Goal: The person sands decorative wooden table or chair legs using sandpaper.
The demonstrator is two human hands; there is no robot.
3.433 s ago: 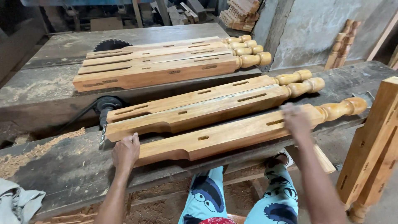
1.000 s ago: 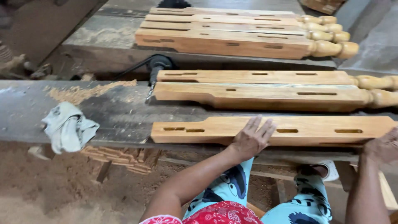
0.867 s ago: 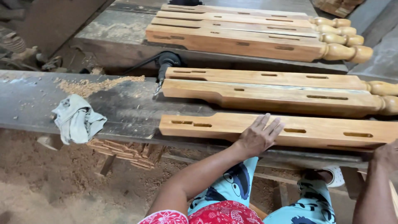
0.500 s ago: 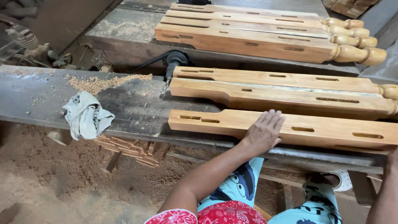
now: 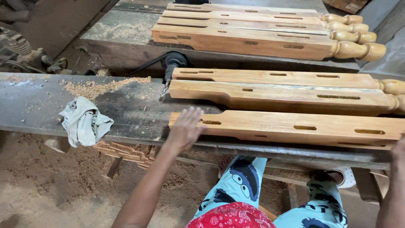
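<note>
Wooden leg blank: long, squared, honey-coloured timber lying flat along the near edge of the counter, its length parallel to that edge. Top face shows three narrow slots spaced along it, plus one more close to the left end; a shallow step is cut into the near lower side. Grain is smooth and looks finished.

Left hand: fingers spread, palm down, at the blank's left end, covering its corner; contact looks likely, though motion blur leaves it uncertain. Right hand: only a sliver at the frame's right edge, near the blank's right end; cannot tell its pose.

Two similar legs lie just behind, with turned knobs at the right. Four more rest on the far counter. Grey rag sits at the near edge, left, beside sawdust.
</note>
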